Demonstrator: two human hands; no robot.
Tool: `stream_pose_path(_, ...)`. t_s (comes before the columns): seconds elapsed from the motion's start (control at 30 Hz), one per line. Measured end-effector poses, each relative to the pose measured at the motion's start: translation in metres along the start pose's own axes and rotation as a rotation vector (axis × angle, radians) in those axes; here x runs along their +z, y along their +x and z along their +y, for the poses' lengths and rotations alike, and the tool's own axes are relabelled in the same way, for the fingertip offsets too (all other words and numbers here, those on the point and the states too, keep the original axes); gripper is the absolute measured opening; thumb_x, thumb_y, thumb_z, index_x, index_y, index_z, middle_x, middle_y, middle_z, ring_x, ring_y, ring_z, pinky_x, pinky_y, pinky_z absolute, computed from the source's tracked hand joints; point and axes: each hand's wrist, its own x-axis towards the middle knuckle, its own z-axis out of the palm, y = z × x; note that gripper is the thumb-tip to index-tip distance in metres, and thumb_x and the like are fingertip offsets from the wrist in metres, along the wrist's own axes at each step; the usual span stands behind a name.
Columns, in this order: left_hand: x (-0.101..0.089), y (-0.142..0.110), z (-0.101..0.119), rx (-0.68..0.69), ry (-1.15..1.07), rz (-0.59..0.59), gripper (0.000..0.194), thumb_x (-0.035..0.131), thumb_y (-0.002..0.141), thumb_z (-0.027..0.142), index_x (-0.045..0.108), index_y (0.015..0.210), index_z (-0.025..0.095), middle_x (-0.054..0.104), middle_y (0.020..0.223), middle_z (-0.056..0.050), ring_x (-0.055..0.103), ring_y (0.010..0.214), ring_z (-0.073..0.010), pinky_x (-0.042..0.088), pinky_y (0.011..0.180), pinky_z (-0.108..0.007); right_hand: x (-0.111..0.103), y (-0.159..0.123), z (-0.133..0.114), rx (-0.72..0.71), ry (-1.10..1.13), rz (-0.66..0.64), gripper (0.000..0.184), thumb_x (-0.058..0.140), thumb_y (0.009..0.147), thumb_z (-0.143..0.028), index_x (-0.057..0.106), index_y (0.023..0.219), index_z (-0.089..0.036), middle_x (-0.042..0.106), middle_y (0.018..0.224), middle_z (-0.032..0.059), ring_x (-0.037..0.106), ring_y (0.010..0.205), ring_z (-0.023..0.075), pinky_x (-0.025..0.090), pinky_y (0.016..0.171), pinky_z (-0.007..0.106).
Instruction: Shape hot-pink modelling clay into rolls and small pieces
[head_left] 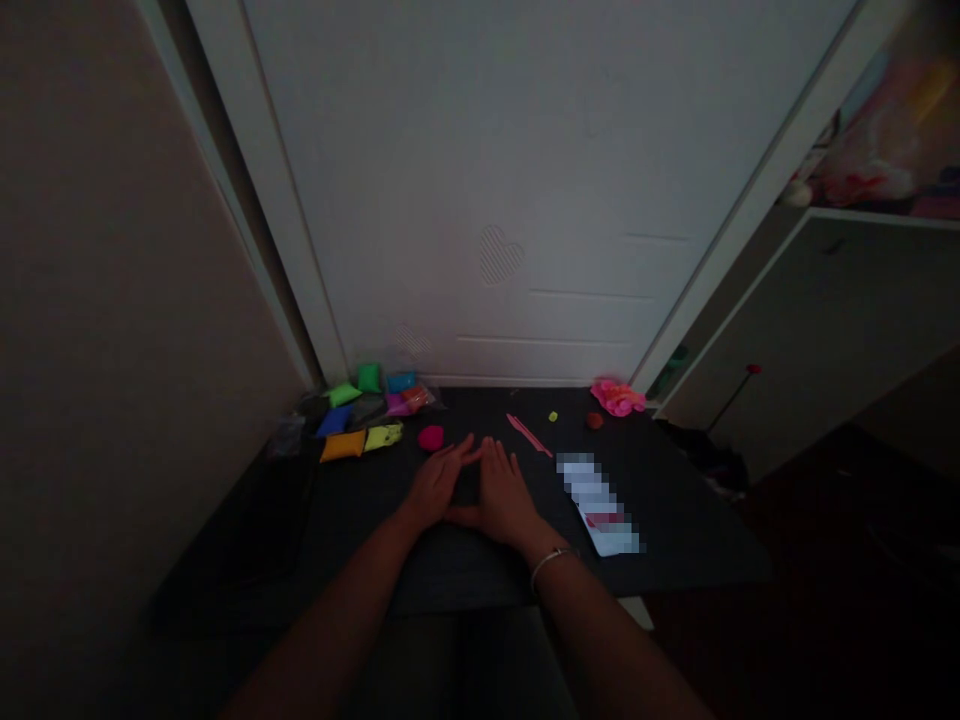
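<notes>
My left hand [439,483] rests low over the dark tabletop with its fingers stretched forward and a little apart. Beside it, my right hand [506,490] lies with fingers extended and its thumb pointing left. The two hands meet or nearly meet at fingertips and thumb, framing a dark gap. Nothing shows in either hand; anything under the fingers is hidden. Just ahead of the left fingers sits a bright pink lump [431,438]. Pink thin strips [529,436] lie ahead of my right hand, and a lit phone [598,505] lies to its right.
Several coloured packets, including an orange one [343,446] and a yellow one [383,436], lie at the back left. A small yellow piece [553,416], a reddish-brown lump [595,421] and a crumpled pink thing [618,397] lie back right. A white panel [450,250] rises behind the table.
</notes>
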Motion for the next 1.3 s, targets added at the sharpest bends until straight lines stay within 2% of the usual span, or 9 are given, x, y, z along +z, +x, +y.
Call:
stream_pose_path(0.1, 0.001, -0.002, 0.003, 0.046, 0.035, -0.049, 0.044, 0.019, 0.087, 0.028, 0.049, 0.117, 0.020, 0.041, 0.131, -0.001, 0.034, 0.122, -0.0141, 0.023, 0.103, -0.036, -0.006, -0.021, 0.005, 0.059, 0.114, -0.008, 0.112, 0.062, 0.055, -0.054, 0.004, 0.134, -0.001, 0.009, 0.141, 0.0197, 0.003, 0.130, 0.0281, 0.014, 0.103, 0.042)
stream_pose_path(0.2, 0.002, -0.003, 0.010, 0.139, 0.070, -0.198, 0.041, 0.022, 0.087, 0.027, 0.046, 0.120, 0.023, 0.041, 0.131, 0.000, 0.033, 0.122, -0.0131, 0.020, 0.104, -0.037, -0.012, -0.037, 0.014, 0.092, 0.164, 0.014, 0.107, 0.062, 0.058, -0.047, 0.002, 0.135, -0.003, 0.006, 0.142, 0.0182, -0.001, 0.130, 0.0261, 0.014, 0.103, 0.041)
stream_pose_path(0.3, 0.004, -0.006, 0.017, 0.228, 0.098, -0.360, 0.039, 0.032, 0.084, 0.026, 0.043, 0.122, 0.027, 0.045, 0.128, 0.000, 0.035, 0.122, -0.0147, 0.018, 0.104, -0.039, -0.014, -0.047, 0.019, 0.093, 0.157, 0.027, 0.094, 0.058, 0.065, -0.038, 0.006, 0.135, -0.003, 0.008, 0.142, 0.0173, 0.002, 0.130, 0.0234, 0.015, 0.103, 0.039)
stream_pose_path(0.43, 0.005, -0.006, 0.019, 0.265, 0.132, -0.403, 0.040, 0.043, 0.080, 0.025, 0.046, 0.119, 0.027, 0.046, 0.127, -0.002, 0.037, 0.120, -0.0173, 0.018, 0.103, -0.042, -0.017, -0.057, 0.018, 0.095, 0.095, 0.030, 0.071, 0.052, 0.071, -0.030, 0.024, 0.132, -0.006, 0.021, 0.140, 0.0147, 0.015, 0.129, 0.0213, 0.021, 0.102, 0.035)
stream_pose_path(0.57, 0.004, -0.005, 0.015, 0.157, 0.116, -0.253, 0.032, 0.037, 0.083, 0.029, 0.057, 0.108, 0.026, 0.042, 0.129, 0.000, 0.037, 0.120, -0.0185, 0.025, 0.101, -0.040, -0.022, -0.060, 0.012, 0.170, 0.012, 0.056, 0.033, 0.048, 0.077, -0.033, 0.058, 0.105, -0.019, 0.041, 0.130, 0.0085, 0.040, 0.117, 0.0220, 0.032, 0.094, 0.032)
stream_pose_path(0.77, 0.005, -0.006, 0.012, 0.111, 0.095, -0.205, 0.041, 0.040, 0.080, 0.026, 0.045, 0.121, 0.025, 0.048, 0.125, 0.000, 0.038, 0.120, -0.0194, 0.028, 0.100, -0.039, -0.028, -0.043, 0.003, 0.162, -0.041, 0.086, 0.030, 0.036, 0.085, -0.035, 0.060, 0.098, -0.022, 0.060, 0.102, 0.0044, 0.058, 0.088, 0.0159, 0.041, 0.074, 0.024)
stream_pose_path(0.9, 0.005, -0.003, 0.004, -0.011, 0.009, -0.013, 0.045, 0.037, 0.081, 0.024, 0.040, 0.125, 0.020, 0.064, 0.103, -0.002, 0.047, 0.112, -0.0179, 0.033, 0.097, -0.037, -0.028, -0.027, 0.000, 0.074, -0.047, 0.048, 0.026, 0.038, 0.086, -0.029, 0.060, 0.098, -0.023, 0.062, 0.096, 0.0030, 0.058, 0.086, 0.0154, 0.041, 0.074, 0.023)
stream_pose_path(1.1, 0.003, 0.006, -0.006, -0.236, -0.236, 0.222, 0.047, 0.032, 0.081, 0.022, 0.039, 0.125, 0.008, 0.067, 0.095, -0.007, 0.055, 0.102, -0.0165, 0.037, 0.093, -0.034, -0.018, -0.024, -0.010, 0.018, -0.145, 0.031, 0.034, 0.034, 0.085, -0.023, 0.051, 0.115, -0.016, 0.052, 0.120, 0.0109, 0.050, 0.106, 0.0206, 0.035, 0.088, 0.031)
stream_pose_path(1.3, 0.002, 0.009, -0.008, -0.331, -0.297, 0.308, 0.041, 0.032, 0.080, 0.022, 0.050, 0.116, 0.009, 0.066, 0.099, -0.008, 0.054, 0.103, -0.0187, 0.037, 0.093, -0.035, 0.003, -0.015, -0.030, 0.144, -0.196, 0.074, 0.074, 0.035, 0.079, -0.054, 0.034, 0.126, 0.002, 0.028, 0.132, 0.0290, 0.026, 0.123, 0.0361, 0.021, 0.097, 0.047)
